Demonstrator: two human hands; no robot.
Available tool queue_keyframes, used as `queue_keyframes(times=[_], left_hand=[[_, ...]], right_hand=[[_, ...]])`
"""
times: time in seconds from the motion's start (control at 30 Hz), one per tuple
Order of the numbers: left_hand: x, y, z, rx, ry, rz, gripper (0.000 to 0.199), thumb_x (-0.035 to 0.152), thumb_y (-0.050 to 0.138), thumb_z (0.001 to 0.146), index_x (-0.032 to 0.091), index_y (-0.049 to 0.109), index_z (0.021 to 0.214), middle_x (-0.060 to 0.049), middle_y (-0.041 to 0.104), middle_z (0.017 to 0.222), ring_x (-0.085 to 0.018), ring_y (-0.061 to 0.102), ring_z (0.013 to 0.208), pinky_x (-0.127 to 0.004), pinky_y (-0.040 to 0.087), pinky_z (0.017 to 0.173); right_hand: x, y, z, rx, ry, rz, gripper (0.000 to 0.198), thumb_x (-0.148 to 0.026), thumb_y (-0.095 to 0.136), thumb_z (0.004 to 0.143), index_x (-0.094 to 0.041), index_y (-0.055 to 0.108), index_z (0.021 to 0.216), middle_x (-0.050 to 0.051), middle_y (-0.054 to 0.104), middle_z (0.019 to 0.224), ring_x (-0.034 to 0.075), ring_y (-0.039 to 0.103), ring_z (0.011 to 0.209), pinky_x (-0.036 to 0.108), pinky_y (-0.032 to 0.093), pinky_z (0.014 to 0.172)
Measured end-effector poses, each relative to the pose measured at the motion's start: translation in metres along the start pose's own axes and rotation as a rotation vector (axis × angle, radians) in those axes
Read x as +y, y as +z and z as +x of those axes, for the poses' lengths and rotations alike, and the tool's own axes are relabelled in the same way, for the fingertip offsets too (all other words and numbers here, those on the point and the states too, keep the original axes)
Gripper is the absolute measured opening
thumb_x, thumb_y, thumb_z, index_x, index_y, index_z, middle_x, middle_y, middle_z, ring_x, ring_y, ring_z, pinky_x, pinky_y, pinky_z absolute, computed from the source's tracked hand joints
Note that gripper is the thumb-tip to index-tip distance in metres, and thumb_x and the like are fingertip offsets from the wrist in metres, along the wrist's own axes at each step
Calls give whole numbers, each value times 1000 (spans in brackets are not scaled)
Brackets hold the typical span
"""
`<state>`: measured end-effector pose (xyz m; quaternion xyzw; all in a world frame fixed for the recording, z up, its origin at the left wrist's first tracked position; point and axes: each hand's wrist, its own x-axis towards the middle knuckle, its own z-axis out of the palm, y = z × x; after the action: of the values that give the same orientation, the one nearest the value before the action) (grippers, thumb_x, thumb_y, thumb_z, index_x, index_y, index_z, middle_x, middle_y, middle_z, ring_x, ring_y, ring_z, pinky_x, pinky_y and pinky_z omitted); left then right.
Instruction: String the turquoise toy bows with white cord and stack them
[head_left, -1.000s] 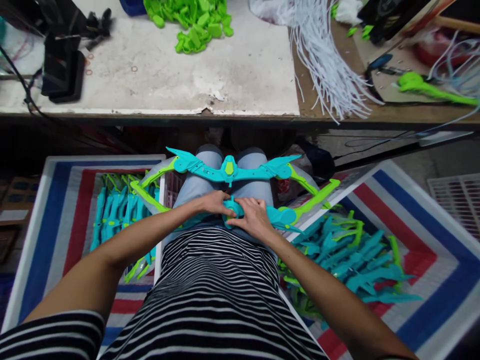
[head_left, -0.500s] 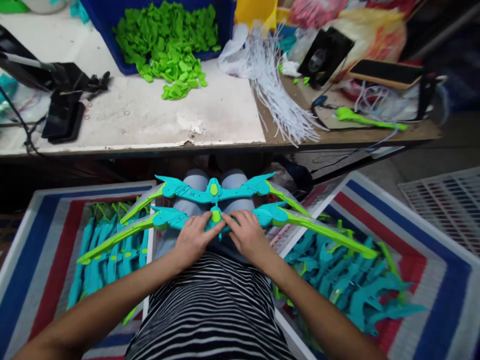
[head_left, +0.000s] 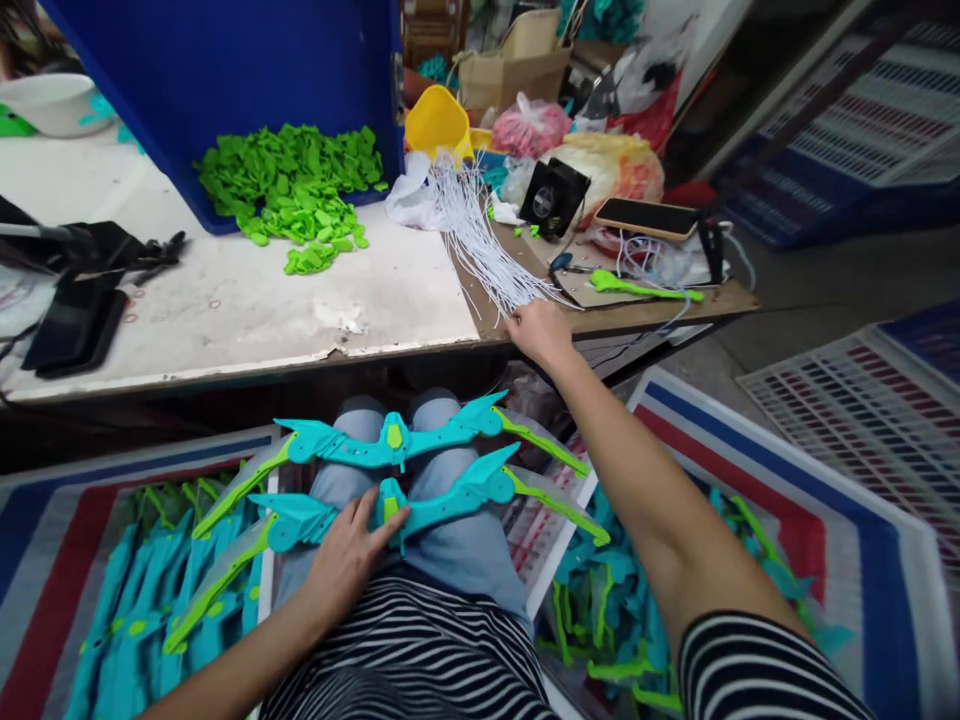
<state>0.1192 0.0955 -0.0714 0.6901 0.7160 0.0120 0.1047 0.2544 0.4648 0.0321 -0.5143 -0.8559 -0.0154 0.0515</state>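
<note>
Two turquoise toy bows with lime-green limb ends lie across my lap, one behind the other. My left hand grips the nearer toy bow just left of its green centre piece. The farther toy bow rests on my knees, with neither hand on it. Out at the table's front edge, my right hand is closed at the loose ends of a bundle of white strings. How many strings its fingers pinch is hidden.
A blue bin spills green pieces onto the white table. A black fan, a phone and a green stick lie at the right. Striped crates of turquoise bows and parts flank my legs.
My right hand has left the nearer bow and reached forward to the string ends on the table. My left hand stays on the bow. The view has shifted right and up.
</note>
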Motion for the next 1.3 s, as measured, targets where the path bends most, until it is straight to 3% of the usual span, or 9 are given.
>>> queue_keyframes(times=[0.13, 0.3, 0.47, 0.57, 0.8, 0.9, 1.07, 1.17, 1.3], left_hand=[[-14, 7, 2, 55, 6, 2, 69, 5, 59, 79, 40, 44, 137, -13, 46, 133, -29, 54, 109, -47, 49, 91], [-28, 2, 2, 121, 110, -73, 77, 13, 71, 72, 32, 42, 140, -16, 42, 136, -34, 47, 119, -51, 47, 94], [-21, -23, 3, 323, 186, -238, 46, 19, 60, 84, 20, 52, 129, -18, 43, 138, -33, 44, 124, -51, 46, 97], [1, -40, 20, 377, 145, -459, 26, 21, 55, 88, 19, 62, 113, -15, 57, 124, -28, 52, 116, -47, 47, 95], [110, -56, 121, -180, -203, -1557, 34, 25, 64, 81, 14, 61, 114, -12, 69, 103, -18, 65, 88, -26, 53, 69], [141, -49, 147, -328, -319, -1738, 21, 25, 67, 78, 10, 65, 93, -7, 69, 77, -11, 62, 63, -20, 47, 56], [148, -38, 147, -305, -319, -1664, 13, 24, 65, 76, 11, 66, 75, 0, 61, 57, -7, 47, 44, -19, 37, 46], [147, -35, 144, -274, -132, -1437, 12, 21, 62, 78, 13, 70, 75, 1, 60, 55, -8, 48, 48, -20, 39, 51], [154, -33, 141, -301, 167, -1126, 14, 16, 60, 79, 16, 73, 75, -1, 67, 65, -13, 58, 65, -22, 42, 63]], right_hand=[[-20, -1, 32, -137, -65, -148, 30, -12, 53, 81, -7, 70, 106, 23, 67, 102, 33, 61, 105, 39, 47, 85], [-15, -7, 42, -75, -54, -31, 26, -27, 66, 76, -11, 72, 95, 19, 70, 94, 33, 63, 101, 39, 48, 86], [38, -13, -9, -159, 128, 583, 5, -18, 65, 70, -14, 65, 68, 5, 64, 58, 18, 63, 61, 23, 47, 53], [64, -11, -60, -209, 327, 1059, 12, -19, 68, 66, -15, 58, 62, 1, 60, 52, 11, 56, 45, 17, 38, 38], [52, 4, -152, -260, 488, 1635, 38, -37, 86, 48, -15, 61, 66, 2, 64, 61, 10, 58, 49, 18, 46, 42], [47, 10, -176, -270, 510, 1700, 41, -41, 87, 48, -16, 61, 66, 0, 63, 58, 10, 58, 49, 18, 45, 43], [64, 12, -209, -320, 556, 1729, 43, -38, 87, 48, -16, 65, 76, 0, 65, 62, 8, 56, 48, 18, 41, 42], [73, 14, -226, -486, 543, 1698, 50, -37, 86, 49, -14, 68, 89, -1, 64, 60, 9, 54, 46, 19, 38, 40], [74, 16, -238, -581, 468, 1552, 41, -40, 82, 52, -13, 68, 80, -3, 59, 50, 9, 51, 43, 20, 36, 38]])
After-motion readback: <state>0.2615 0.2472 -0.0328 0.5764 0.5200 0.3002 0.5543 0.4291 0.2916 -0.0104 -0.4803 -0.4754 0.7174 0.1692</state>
